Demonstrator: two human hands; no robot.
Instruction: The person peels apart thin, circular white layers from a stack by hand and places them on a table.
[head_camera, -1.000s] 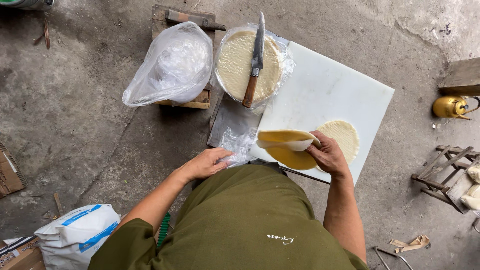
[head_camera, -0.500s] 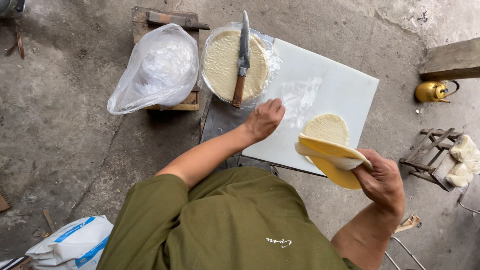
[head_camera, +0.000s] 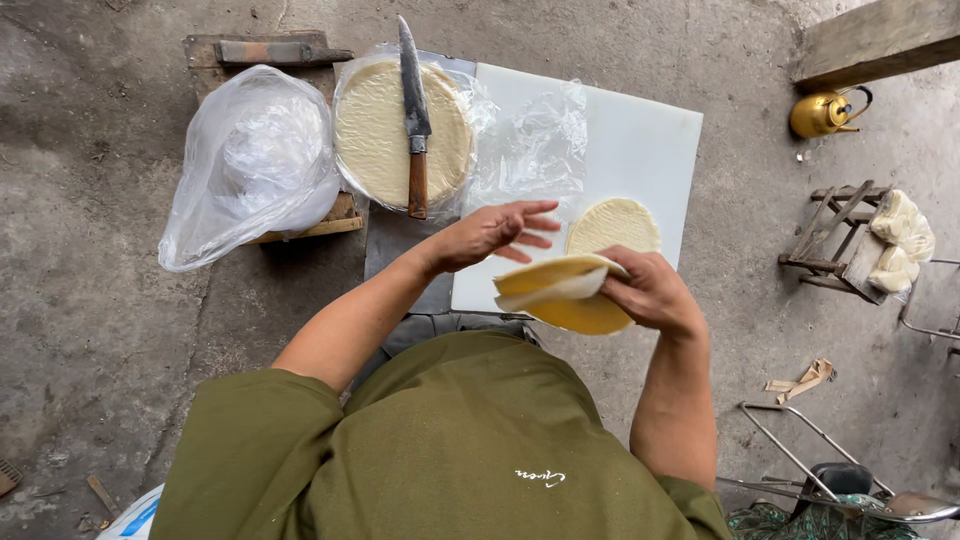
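Two hands over white cutting board (head_camera: 640, 140): right hand (head_camera: 650, 292) fingers clamped on folded yellow dough sheets (head_camera: 560, 293), left hand (head_camera: 495, 232) hovers, fingers spread apart.

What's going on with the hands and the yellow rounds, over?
Right hand grips folded yellow rounds. Left hand open, hovering over white board. One round flat on board. Knife lies on stack, clear of hands.

- White board (head_camera: 640, 140): bears a clear plastic sheet (head_camera: 530, 140) and a pale dough round (head_camera: 612, 225).
- Concrete floor (head_camera: 90, 300): bears a brass kettle (head_camera: 822, 113).
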